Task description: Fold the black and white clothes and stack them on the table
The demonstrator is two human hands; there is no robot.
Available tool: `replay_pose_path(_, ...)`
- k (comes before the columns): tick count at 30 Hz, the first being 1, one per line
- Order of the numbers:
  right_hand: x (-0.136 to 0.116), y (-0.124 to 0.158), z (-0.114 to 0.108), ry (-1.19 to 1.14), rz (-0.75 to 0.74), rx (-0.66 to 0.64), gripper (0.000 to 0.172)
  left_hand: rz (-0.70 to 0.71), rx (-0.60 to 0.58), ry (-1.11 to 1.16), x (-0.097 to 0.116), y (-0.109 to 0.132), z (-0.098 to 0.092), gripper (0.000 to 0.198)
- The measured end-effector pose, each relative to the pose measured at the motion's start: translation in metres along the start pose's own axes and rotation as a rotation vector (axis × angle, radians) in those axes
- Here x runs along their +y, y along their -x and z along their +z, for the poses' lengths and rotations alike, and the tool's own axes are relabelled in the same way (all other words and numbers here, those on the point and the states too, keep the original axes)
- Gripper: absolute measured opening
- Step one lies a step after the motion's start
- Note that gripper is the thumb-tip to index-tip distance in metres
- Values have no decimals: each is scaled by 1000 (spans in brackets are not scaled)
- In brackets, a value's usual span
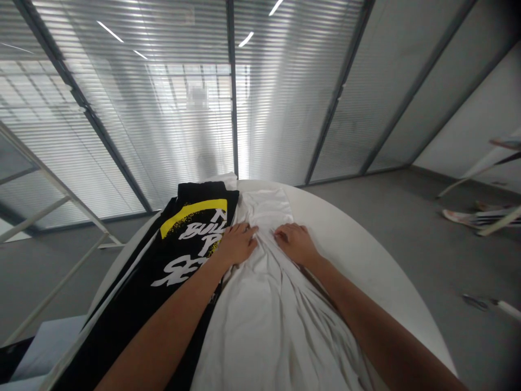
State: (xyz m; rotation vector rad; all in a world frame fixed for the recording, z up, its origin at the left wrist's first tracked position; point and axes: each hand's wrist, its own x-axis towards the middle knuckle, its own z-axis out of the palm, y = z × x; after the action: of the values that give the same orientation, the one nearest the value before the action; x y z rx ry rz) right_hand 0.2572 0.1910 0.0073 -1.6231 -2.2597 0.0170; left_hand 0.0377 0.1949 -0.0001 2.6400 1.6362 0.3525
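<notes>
A white garment [260, 326] of thin, wrinkled cloth runs from the near edge to the far part of the round table, its folds gathered between my hands. My left hand [237, 243] is closed on the cloth's left side, with fingertips bent into it. On the opposite side my right hand [298, 244] also grips the cloth, thumb and fingers drawn together. Left of it lies a folded black garment [163, 309] with a yellow arc and white lettering, partly under my left forearm. The white garment's near end runs out of view.
The round white table [378, 277] has a curved edge on the right. A pale metal frame [61, 190] stands on the left, near white sheets [49, 347]. Scissors [476, 302] show at the right. Glass partitions with blinds [277, 125] rise beyond the table.
</notes>
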Motion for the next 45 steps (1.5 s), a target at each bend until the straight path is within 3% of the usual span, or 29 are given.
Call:
replay_pose_path(7,4,-4,-4,-94,-33,-171,36,-83,41,0,-6,-9,4,49)
replay_pose_path(12,25,-3,6,0,65,-249,49,104,85,71,2,0,-5,54)
replay_pose_path(17,32,-1,11,131,105,-151,46,278,0,185,13,5,-7,51)
replay_pose_path(21,18,-3,1,157,110,-44,36,196,-30,132,6,1,3,51)
replay_pose_path(24,6,-4,-11,169,195,-95,31,114,-25,76,-3,-4,9,52)
replay_pose_path(28,-8,2,-20,200,215,-236,54,56,-35,34,-6,-8,12,54)
replay_pose_path(33,-19,10,-5,253,165,-199,70,55,-27,24,-5,-7,14,54)
replay_pose_path(38,-2,6,12,257,266,-120,62,94,10,25,2,1,8,55)
replay_pose_path(45,25,1,5,243,375,-45,53,260,-34,141,23,8,-4,54)
